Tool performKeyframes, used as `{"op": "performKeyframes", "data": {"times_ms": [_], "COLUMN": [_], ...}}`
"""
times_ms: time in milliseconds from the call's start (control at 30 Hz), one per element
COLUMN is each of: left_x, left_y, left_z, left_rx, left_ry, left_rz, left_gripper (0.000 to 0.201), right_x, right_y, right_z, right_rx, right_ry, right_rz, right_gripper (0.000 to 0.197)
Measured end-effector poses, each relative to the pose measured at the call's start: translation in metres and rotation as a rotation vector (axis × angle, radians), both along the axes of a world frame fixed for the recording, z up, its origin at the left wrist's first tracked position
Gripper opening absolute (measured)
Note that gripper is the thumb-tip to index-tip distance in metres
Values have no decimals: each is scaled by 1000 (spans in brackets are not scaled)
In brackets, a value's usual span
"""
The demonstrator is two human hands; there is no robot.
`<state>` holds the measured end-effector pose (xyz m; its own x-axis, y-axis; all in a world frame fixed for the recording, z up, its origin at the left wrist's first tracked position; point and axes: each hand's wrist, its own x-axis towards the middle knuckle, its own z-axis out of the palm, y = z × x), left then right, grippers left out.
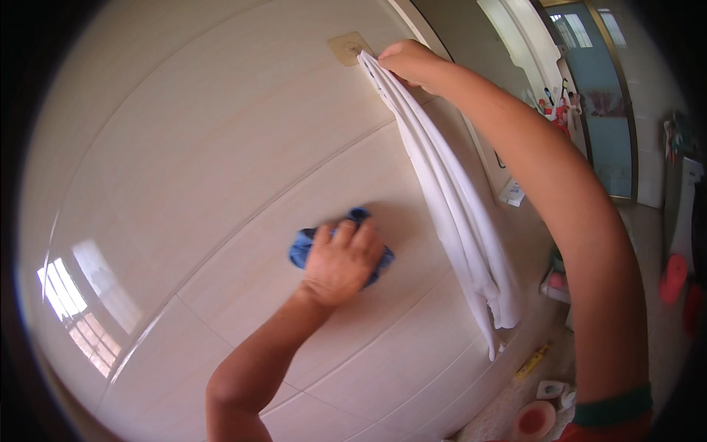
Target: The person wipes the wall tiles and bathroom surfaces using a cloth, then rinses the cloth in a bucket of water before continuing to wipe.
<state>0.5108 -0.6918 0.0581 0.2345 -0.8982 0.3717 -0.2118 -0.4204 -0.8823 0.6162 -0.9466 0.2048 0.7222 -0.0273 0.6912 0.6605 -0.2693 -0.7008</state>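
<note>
My left hand (340,259) presses a crumpled blue cloth (300,247) flat against the glossy beige tiled wall (221,147), its fingers curled over the fabric. Higher up and to the right, my right hand (409,62) pinches the top of a long white cloth (453,188), close to a wall hook on a square yellowish pad (349,48). From there the white cloth hangs down in folds along the wall. Whether its top still sits on the hook cannot be made out.
To the right stand a mirror (486,37) and a frosted glass door (600,96). Toothbrushes and red items (561,109) crowd a ledge. Lower right are a white tube (512,193), a yellow object (533,361), a pink round dish (533,421) and red slippers (673,278).
</note>
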Motion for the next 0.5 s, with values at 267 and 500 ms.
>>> {"op": "performKeyframes", "data": {"times_ms": [267, 500], "left_x": [3, 11], "left_y": [9, 4], "left_z": [11, 9], "left_rx": [-75, -58], "left_ry": [-140, -88], "left_rz": [-112, -129], "left_gripper": [19, 18], "right_x": [10, 6], "right_y": [-17, -5], "right_z": [-11, 17], "right_rx": [-144, 114], "right_ry": [20, 139], "right_rz": [-52, 117], "right_gripper": [29, 23]}}
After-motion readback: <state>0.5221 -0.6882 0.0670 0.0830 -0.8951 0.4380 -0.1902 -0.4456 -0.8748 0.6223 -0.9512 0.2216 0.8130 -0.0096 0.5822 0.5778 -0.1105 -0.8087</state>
